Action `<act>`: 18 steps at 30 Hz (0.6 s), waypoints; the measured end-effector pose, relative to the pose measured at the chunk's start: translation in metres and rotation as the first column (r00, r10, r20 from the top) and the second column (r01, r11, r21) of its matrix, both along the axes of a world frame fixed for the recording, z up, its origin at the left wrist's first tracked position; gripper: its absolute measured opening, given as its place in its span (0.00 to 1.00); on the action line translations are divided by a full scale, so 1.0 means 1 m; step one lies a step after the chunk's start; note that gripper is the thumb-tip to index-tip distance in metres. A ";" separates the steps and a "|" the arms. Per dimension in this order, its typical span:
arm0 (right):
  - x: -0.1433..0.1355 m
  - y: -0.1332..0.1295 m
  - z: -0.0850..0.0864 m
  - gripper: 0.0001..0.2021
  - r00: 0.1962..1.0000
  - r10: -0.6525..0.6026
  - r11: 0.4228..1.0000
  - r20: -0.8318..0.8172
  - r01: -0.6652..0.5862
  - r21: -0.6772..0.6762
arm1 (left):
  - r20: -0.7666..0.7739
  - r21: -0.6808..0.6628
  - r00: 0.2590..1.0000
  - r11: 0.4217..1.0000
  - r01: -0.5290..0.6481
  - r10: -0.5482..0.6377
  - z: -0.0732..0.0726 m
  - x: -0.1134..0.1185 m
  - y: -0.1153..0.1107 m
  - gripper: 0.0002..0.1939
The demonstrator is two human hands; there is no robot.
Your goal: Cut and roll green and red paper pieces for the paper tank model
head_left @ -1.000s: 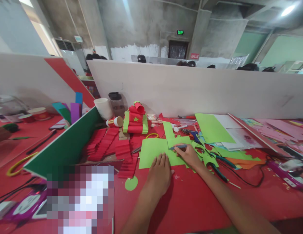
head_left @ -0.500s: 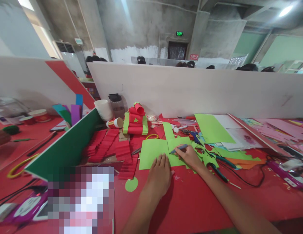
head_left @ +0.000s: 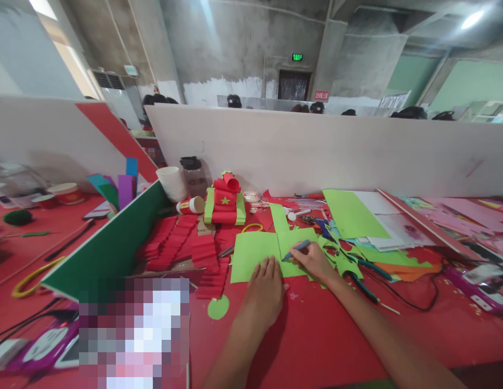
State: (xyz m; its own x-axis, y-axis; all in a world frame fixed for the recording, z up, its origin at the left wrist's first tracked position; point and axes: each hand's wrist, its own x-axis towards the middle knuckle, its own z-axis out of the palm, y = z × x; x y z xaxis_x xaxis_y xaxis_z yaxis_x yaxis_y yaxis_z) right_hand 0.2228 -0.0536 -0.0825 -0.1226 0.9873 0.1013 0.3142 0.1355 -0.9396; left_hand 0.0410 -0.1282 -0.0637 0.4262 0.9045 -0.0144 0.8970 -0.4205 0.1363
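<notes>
A light green sheet of paper [head_left: 251, 249] lies on the red table in front of me. My left hand [head_left: 265, 289] rests flat on its lower edge, fingers stretched out side by side. In my right hand [head_left: 316, 262] a blue-grey pen [head_left: 297, 249] is pinched, tilted, its tip at the lower end of a dark line that runs down the paper. Above the sheet lies a narrow green paper strip [head_left: 279, 218]. A green paper disc [head_left: 218, 307] is left of my left hand. Green-handled pliers [head_left: 362, 286] and green paper scraps [head_left: 348, 265] lie just right of my right hand.
Folded red paper strips [head_left: 166, 243] lie at the left, near a red and green paper model [head_left: 225, 202]. A green divider [head_left: 109, 243], white cup [head_left: 172, 182] and dark-lidded bottle [head_left: 193, 175] stand beyond. More green paper [head_left: 352, 213] lies back right. A white partition [head_left: 316, 151] closes the back.
The pen tip has moved slightly down the sheet toward me, and the dark line reaches lower. My left hand stays in place. At the far left, another person's hand has shifted.
</notes>
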 end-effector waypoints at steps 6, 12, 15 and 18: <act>0.000 -0.001 0.000 0.15 0.995 -0.044 0.999 -0.095 0.047 0.027 | -0.005 0.000 1.000 1.000 -0.006 0.006 -0.002 0.001 0.002 0.29; 0.003 -0.013 0.000 0.16 0.996 -0.033 0.999 -0.088 0.032 -0.020 | 0.007 0.051 1.000 0.998 -0.020 0.020 -0.006 0.002 0.003 0.28; 0.004 -0.016 0.000 0.16 0.997 -0.033 0.999 -0.067 0.032 -0.018 | 0.011 0.091 1.000 0.996 -0.018 0.017 -0.010 0.002 0.003 0.28; 0.004 -0.016 0.001 0.16 0.999 -0.008 1.000 -0.047 0.008 0.003 | 0.008 0.105 1.000 0.994 -0.015 0.014 -0.012 0.002 0.003 0.28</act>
State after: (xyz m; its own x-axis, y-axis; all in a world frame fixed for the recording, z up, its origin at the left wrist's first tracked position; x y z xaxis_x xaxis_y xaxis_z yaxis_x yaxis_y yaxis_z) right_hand 0.2266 -0.0692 -0.0812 -0.1098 0.9878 0.1101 0.2704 0.1362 -0.9531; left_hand 0.0428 -0.1249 -0.0754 0.4126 0.9071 0.0838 0.9024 -0.4196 0.0986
